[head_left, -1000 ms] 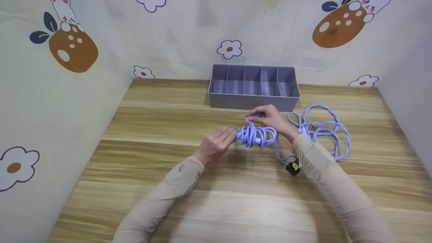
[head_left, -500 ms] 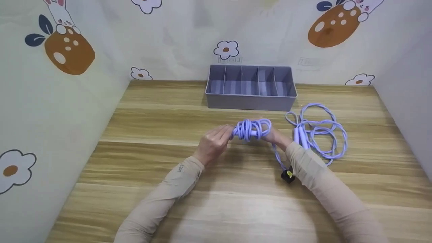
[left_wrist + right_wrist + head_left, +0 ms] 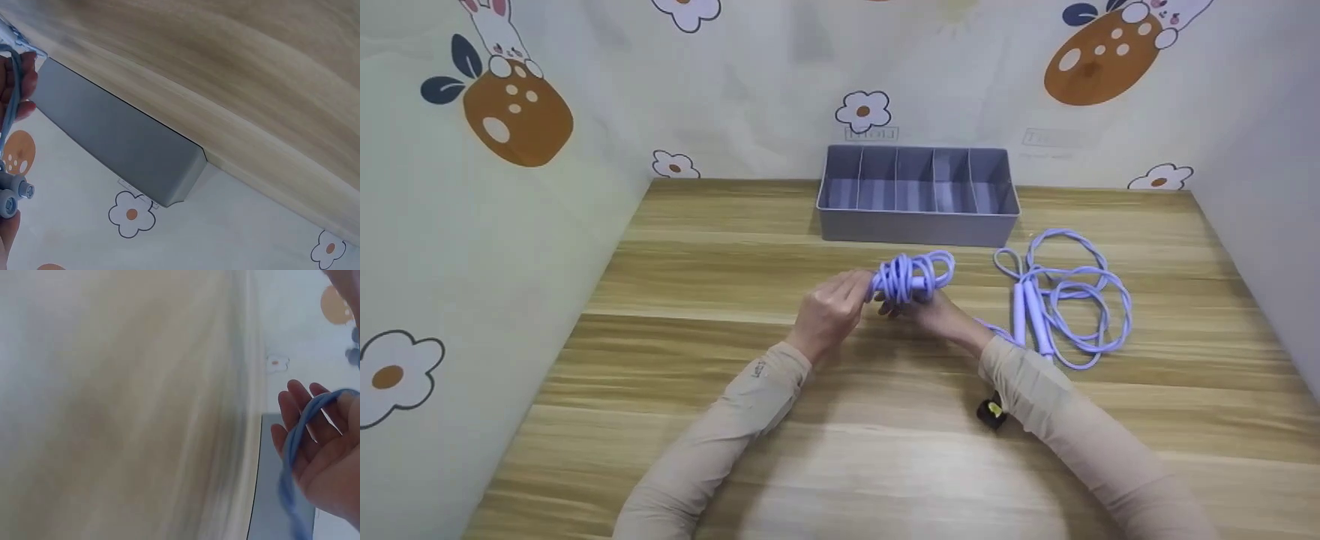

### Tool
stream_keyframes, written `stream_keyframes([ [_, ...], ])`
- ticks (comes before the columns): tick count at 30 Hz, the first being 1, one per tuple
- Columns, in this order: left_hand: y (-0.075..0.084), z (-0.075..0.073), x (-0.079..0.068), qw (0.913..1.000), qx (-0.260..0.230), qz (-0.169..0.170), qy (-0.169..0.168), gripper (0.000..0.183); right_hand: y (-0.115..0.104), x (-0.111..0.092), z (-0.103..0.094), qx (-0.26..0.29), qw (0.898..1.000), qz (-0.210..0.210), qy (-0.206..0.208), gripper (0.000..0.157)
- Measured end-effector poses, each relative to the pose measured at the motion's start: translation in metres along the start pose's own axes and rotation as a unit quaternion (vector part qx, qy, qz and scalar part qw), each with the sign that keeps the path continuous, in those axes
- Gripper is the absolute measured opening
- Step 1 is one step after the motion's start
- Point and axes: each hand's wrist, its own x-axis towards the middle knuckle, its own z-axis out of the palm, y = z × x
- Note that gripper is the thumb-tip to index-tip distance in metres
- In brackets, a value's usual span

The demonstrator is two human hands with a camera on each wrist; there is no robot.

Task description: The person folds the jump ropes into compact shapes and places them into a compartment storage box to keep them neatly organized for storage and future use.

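Running crosswise in the head view, the wound jump rope (image 3: 901, 279) is held over the wooden table (image 3: 885, 442), in front of the grey divided box (image 3: 919, 227). Long axis slightly tilted, right end farther off; one handle end is pointed right. Its left end is gripped by the left hand (image 3: 830, 311), fingers curled round it. The right hand (image 3: 936, 313) is placed beneath, forearm slanted in from the right. A second jump rope (image 3: 1039, 319) is laid well to the right.

Left wrist: handle ends (image 3: 19, 190) are seen at the left edge, pointed right in frame.

Right wrist: palm exposed, fingers relaxed and slightly parted, crossed by a twisted strand (image 3: 298, 433); thumb contact cannot be told.
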Motion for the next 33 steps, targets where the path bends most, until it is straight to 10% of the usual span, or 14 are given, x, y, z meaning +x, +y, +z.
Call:
stream_keyframes([
  [7, -0.006, 0.002, -0.004, 0.9994, 0.027, -0.021, -0.010, 0.019, -0.058, -0.017, 0.029, -0.070, 0.996, 0.048, 0.007, 0.028],
  [33, -0.014, 0.003, -0.012, 0.9923, 0.079, -0.089, -0.036, 0.016, -0.066, -0.051, 0.042, -0.233, 0.971, 0.035, 0.046, 0.014],
])
